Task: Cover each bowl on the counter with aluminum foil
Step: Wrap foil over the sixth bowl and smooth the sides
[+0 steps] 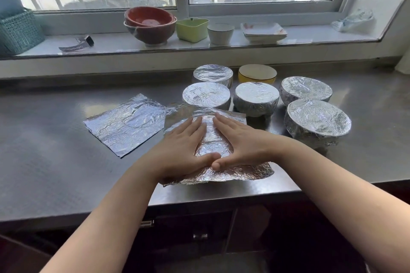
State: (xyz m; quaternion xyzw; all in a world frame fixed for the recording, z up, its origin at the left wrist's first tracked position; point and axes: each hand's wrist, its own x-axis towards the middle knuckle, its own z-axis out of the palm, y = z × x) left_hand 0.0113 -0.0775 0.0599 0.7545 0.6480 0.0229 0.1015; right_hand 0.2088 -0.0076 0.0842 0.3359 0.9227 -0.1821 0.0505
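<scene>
Both my hands lie flat, fingers together, on a crinkled foil sheet (213, 139) near the counter's front edge. My left hand (182, 146) and my right hand (241, 142) touch at the thumbs and press the sheet down; whatever is under it is hidden. A second loose foil sheet (126, 124) lies flat to the left. Behind stand several foil-covered bowls, among them one at back left (213, 73), one in the middle (256, 95) and one at right (317, 117). A yellow bowl (257, 74) at the back has no foil.
The steel counter (55, 162) runs left and right, its front edge just below my wrists. On the window sill stand stacked red bowls (149, 24), a green container (192, 29), a white cup (220, 33), a square dish (264, 31), a teal basket (17, 31) and a tool (76, 44).
</scene>
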